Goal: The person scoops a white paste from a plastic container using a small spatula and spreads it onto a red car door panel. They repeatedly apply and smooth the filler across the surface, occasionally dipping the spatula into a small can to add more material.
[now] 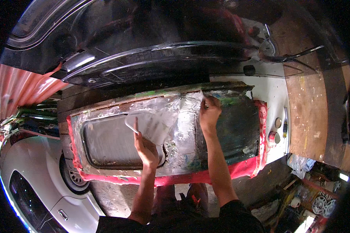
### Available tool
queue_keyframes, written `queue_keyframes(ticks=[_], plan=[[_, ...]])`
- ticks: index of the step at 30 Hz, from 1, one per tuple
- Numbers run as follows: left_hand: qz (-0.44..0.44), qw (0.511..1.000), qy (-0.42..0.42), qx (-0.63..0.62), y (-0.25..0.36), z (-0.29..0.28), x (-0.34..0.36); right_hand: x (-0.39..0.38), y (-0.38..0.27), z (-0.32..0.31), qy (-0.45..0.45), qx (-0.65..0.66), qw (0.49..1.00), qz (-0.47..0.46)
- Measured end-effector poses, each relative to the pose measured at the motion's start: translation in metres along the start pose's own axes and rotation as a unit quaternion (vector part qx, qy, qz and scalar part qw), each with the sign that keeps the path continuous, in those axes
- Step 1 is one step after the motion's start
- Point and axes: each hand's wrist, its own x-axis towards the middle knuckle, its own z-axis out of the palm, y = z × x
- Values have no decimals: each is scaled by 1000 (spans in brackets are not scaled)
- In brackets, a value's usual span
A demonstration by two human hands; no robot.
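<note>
My left hand grips a thin translucent sheet with a rounded, thicker pale edge, thumb along that edge. The sheet is tilted over the workbench top, and I cannot tell exactly what it is. My right hand is closed, fingers bent together, above the stained middle of the bench. Beside its fingertips lies a silvery, crinkled patch. Whatever the right fingers pinch, if anything, is hidden. Beneath the sheet sits a dark panel with a rounded rim.
Red cloth wraps the edges of the bench. A black car body panel stands across the far side. At right, a small red-and-white tin and a screwdriver-like tool lie on a white surface. A silver car is at left.
</note>
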Motion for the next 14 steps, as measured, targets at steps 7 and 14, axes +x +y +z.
queue_keyframes(ticks=[7,14], plan=[[4,1000,5,-4,19,-6,-2,-23,-48,22,-110,-22,991,-70],[-7,999,34,-8,43,24,-2,-20,-57,5,-116,48,990,-63]])
